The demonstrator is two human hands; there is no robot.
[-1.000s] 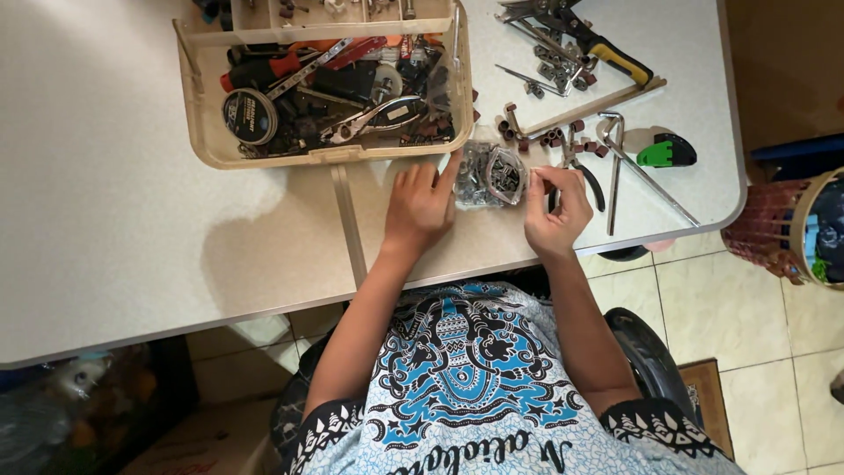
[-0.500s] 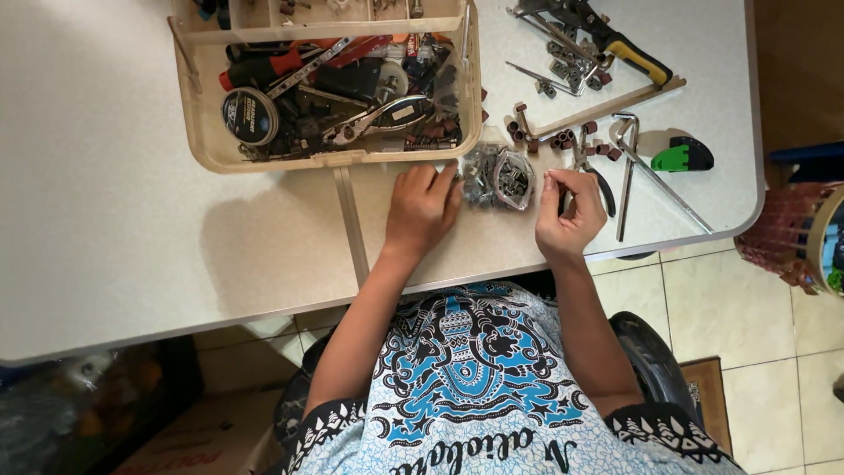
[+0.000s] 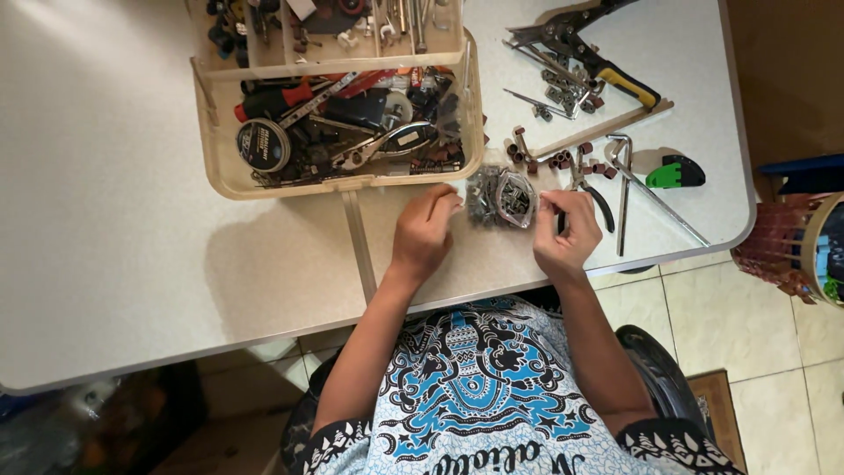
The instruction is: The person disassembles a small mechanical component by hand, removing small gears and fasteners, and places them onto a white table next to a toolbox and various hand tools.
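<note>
Pale grey worktable [image 3: 114,220] over a tiled floor, person seated at its near edge. Largest item on it: a clear plastic organiser tray [image 3: 211,149] crammed with screwdrivers, pliers and a round tape case, sitting far-left of the hands. To the right, loose clutter: snips with a yellow-and-black handle [image 3: 607,70], a long hex key [image 3: 655,198], a green-and-black part [image 3: 673,171], small reddish sanding sleeves [image 3: 571,158]. Between the hands, just below the tray's front corner, lies a small metal mechanical assembly [image 3: 503,196], grey, irregular, with an oval cover plate on top. Left hand [image 3: 425,233] rests beside it, fingers curled together, tips touching its left side. Right hand [image 3: 565,230] pinches fingertips together at its right edge; whether they clamp the part or a tiny fastener, cannot tell. Judged dense for its size, rigid, sharp-cornered, likely oily; best gripped by the body's flanks, not the plate. Table edge runs close behind the wrists; open room lies left, clutter crowds the right.
</note>
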